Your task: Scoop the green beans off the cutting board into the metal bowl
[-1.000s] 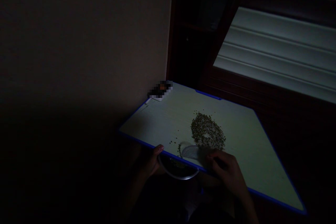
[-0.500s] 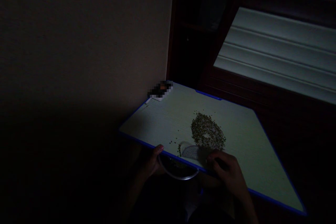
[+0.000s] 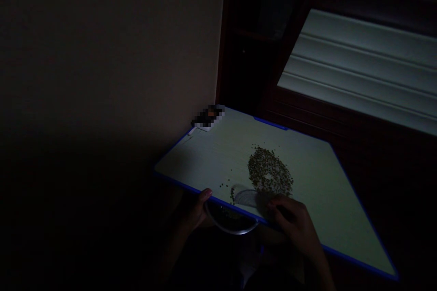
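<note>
My left hand (image 3: 198, 209) is at the near blue edge of a pale table (image 3: 307, 168), its thumb lying over that edge and its fingers hidden below. Right beside it, partly under the edge, is a metal-rimmed bowl (image 3: 235, 225) with a dim interior; whether my fingers touch the bowl is too dark to tell. My right hand (image 3: 295, 223) is closed low over the table, fingertips pinched at the shadowed end of a translucent, round-edged, ridged piece (image 3: 246, 198). Just beyond it lies a spread of small brownish seeds or grains (image 3: 269, 170), with a few strays to the left.
A blurred-out device (image 3: 208, 118) with a pale edge rests at the table's far left corner, against a plain wall (image 3: 119, 54). Dark wooden furniture with a pale ribbed panel (image 3: 355, 68) stands behind the table. The room is very dim.
The translucent piece looks slightly tilted compared with before, showing its ridges differently. Both hands, the bowl and the grains stay practically where they were.
</note>
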Motion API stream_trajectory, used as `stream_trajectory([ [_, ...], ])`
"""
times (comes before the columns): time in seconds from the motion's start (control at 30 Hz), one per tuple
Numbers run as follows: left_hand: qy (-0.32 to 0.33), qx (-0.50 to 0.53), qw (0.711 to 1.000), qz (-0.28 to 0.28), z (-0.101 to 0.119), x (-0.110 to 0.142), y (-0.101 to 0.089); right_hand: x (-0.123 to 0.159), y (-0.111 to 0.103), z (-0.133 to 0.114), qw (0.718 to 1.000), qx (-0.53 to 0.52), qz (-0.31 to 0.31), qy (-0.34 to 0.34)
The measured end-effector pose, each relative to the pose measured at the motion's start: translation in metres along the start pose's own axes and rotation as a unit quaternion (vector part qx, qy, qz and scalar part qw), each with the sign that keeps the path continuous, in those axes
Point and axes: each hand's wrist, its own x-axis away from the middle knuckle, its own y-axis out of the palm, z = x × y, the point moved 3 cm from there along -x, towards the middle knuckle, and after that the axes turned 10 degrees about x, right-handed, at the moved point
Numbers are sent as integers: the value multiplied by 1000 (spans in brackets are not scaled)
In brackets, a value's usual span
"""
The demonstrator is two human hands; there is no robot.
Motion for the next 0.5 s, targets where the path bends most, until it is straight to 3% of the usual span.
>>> stream_trajectory([
  [0.27,10,-9,1000,28,-5,-4,-11,-1,0,-3,1000,1,-12,5],
  [0.5,-13,25,999,-21,-10,-8,-14,-4,0,-7,1000,17,-16,-3],
])
